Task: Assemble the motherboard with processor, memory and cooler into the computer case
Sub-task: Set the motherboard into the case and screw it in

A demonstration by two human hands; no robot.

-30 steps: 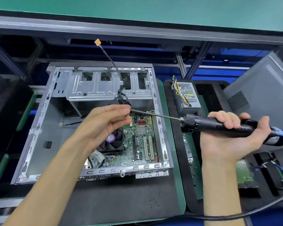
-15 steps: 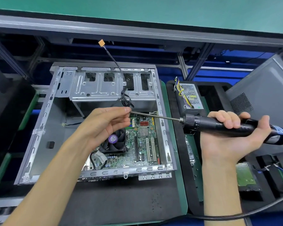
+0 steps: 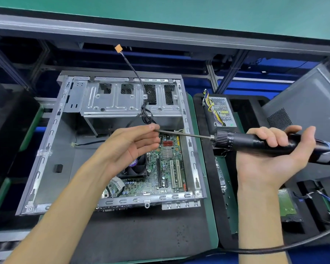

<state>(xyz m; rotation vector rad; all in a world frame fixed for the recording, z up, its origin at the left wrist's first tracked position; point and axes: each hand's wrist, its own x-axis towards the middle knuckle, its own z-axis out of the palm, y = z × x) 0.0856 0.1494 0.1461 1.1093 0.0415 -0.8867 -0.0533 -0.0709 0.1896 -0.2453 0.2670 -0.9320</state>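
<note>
The open grey computer case [image 3: 51, 141] lies flat on a dark mat. Inside its near right part sits the green motherboard [image 3: 168, 174] with a black cooler fan [image 3: 135, 168], partly hidden by my left hand. My right hand [image 3: 269, 159] grips a black electric screwdriver [image 3: 255, 142], held level above the case's right wall. Its thin bit [image 3: 183, 134] points left. My left hand [image 3: 130, 147] hovers over the board and pinches the bit's tip with thumb and forefinger; anything held at the tip is too small to tell.
A black cable with an orange tag [image 3: 118, 48] rises from the case's drive cage [image 3: 130, 100]. A power supply [image 3: 220, 111] with coloured wires lies in the black foam tray on the right. A grey side panel [image 3: 312, 103] leans at far right. The screwdriver's cord [image 3: 274, 249] trails across the front.
My head has shifted slightly, so the case sits a little lower and further right in view. Both hands keep their pose at the screwdriver.
</note>
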